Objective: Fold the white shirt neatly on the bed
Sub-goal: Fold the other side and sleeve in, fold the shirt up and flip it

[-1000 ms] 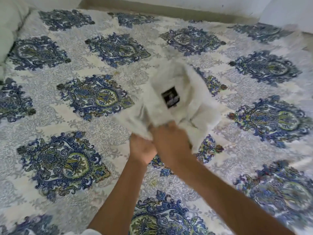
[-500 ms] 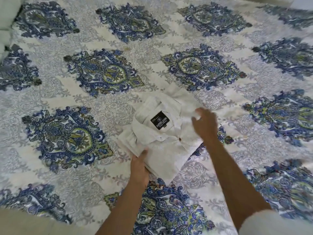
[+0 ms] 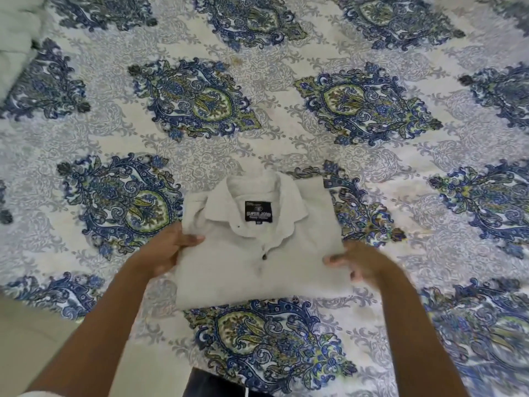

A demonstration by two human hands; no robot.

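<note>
One bed [image 3: 286, 90] fills view, its spread white with blue-green paisley medallions. Pale pillow [image 3: 14, 38] at far left corner. Beige floor [image 3: 31, 333] strip near left. White shirt [image 3: 257, 262] lies folded flat on bed, near middle, collar away from person, black label [image 3: 258, 214] showing. Left hand [image 3: 169, 250] pinches shirt's left edge, thumb on top. Right hand [image 3: 357, 262] blurred, thumb on right edge; grip cannot be told.

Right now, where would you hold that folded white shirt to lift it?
Probably the white shirt by its two side edges, from left and right, where the left hand and right hand are. It lies as a flat rectangle; fingers beneath would support every layer.
</note>
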